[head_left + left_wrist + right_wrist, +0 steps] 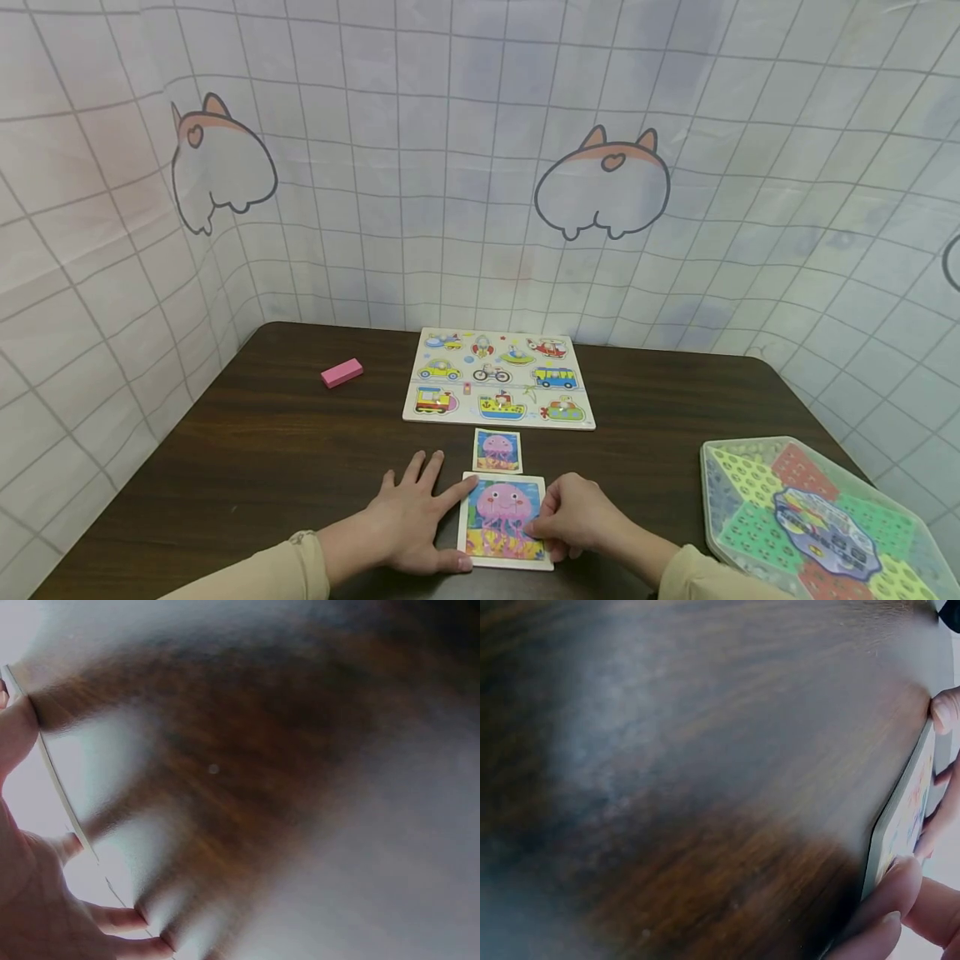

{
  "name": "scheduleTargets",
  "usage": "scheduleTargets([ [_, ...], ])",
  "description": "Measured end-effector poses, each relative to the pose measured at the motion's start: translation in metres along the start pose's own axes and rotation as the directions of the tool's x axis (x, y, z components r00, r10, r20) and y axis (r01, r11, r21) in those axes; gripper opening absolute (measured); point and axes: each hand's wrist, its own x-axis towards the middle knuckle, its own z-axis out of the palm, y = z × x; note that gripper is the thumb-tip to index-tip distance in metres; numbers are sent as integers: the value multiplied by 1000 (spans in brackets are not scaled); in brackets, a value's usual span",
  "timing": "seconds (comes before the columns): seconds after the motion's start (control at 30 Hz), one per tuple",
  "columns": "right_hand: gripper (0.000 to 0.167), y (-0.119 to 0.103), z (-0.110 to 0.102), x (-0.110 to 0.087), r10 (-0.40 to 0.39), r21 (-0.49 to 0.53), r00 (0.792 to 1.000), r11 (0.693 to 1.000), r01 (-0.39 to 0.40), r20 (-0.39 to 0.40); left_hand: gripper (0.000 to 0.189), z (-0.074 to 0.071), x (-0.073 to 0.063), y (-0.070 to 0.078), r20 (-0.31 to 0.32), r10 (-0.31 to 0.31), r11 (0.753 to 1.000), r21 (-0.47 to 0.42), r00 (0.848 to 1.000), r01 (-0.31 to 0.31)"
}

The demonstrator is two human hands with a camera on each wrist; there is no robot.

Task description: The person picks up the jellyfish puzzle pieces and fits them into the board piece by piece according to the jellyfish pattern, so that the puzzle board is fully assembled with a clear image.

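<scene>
A square jellyfish jigsaw puzzle (504, 504) in a pale frame lies flat near the table's front edge. My left hand (408, 517) spreads its fingers along the puzzle's left side. Its index fingertip touches the upper left corner and its thumb the lower left one. Over the puzzle's right edge, my right hand (579, 515) curls its fingers and pinches there, thumb on the picture; whether a loose piece sits under the thumb is hidden. In the right wrist view, fingertips (894, 889) meet the board's edge. A small jellyfish picture card (497, 450) lies just beyond the puzzle.
Behind the card lies a vehicle peg puzzle board (465, 372). A pink block (342, 372) sits at the back left of the dark wooden table (285, 467). An octagonal game box (817, 517) with a clear lid occupies the right side. A checked curtain (420, 167) hangs behind.
</scene>
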Motion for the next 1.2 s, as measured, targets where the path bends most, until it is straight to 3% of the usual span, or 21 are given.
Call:
scheduleTargets([
  [0.2, 25, -1, -4, -5, -68, -7, 998, 998, 68, 3, 93, 1, 0, 0, -6, 8, 1000, 1, 1000, -8],
  [0.27, 18, 3, -7, -6, -163, -51, 987, 985, 162, -11, 93, 1, 0, 0, -8, 11, 1000, 2, 1000, -11],
  [0.33, 14, 13, -7, -3, -304, -145, 953, 943, 299, -8, 93, 1, 0, 0, -7, 10, 1000, 6, 1000, -9],
  [0.43, 34, 40, -3, 8, -532, -352, 845, 780, 517, 62, 93, 0, 0, 0, -5, 6, 1000, 12, 1000, -6],
  [0.53, 53, 57, 2, 12, -616, -470, 759, 617, 631, 210, 93, 1, 1, 0, -9, 5, 1000, 17, 1000, -5],
  [0.57, 56, 58, 3, 11, -618, -486, 743, 583, 651, 255, 93, 1, 0, 0, -10, 5, 1000, 16, 1000, -5],
  [0.67, 57, 45, 2, -1, -583, -524, 735, 530, 667, 346, 93, 1, 0, 0, -11, 4, 1000, 10, 1000, -4],
  [0.77, 54, 29, 0, -12, -577, -625, 721, 413, 663, 383, 93, 1, 0, 0, -9, 3, 1000, 5, 1000, -3],
  [0.87, 52, 19, -2, -18, -574, -723, 709, 270, 636, 410, 93, 1, 0, 0, -12, 4, 1000, 6, 1000, -4],
  [0.93, 51, 15, -3, -20, -566, -757, 707, 206, 620, 424, 93, 1, 0, 0, -15, 7, 1000, 3, 1000, -7],
  [0.97, 51, 14, -4, -20, -559, -763, 710, 197, 616, 429, 93, 0, 0, 0, -15, 8, 1000, 0, 1000, -8],
  [1.03, 51, 12, -5, -21, -546, -759, 719, 212, 616, 431, 93, 0, 0, 0, -13, 9, 1000, -14, 1000, -9],
  [1.2, 53, 9, -6, -22, -520, -714, 748, 325, 621, 413, 92, -3, 0, 0, 5, 0, 998, -58, 1000, 0],
])
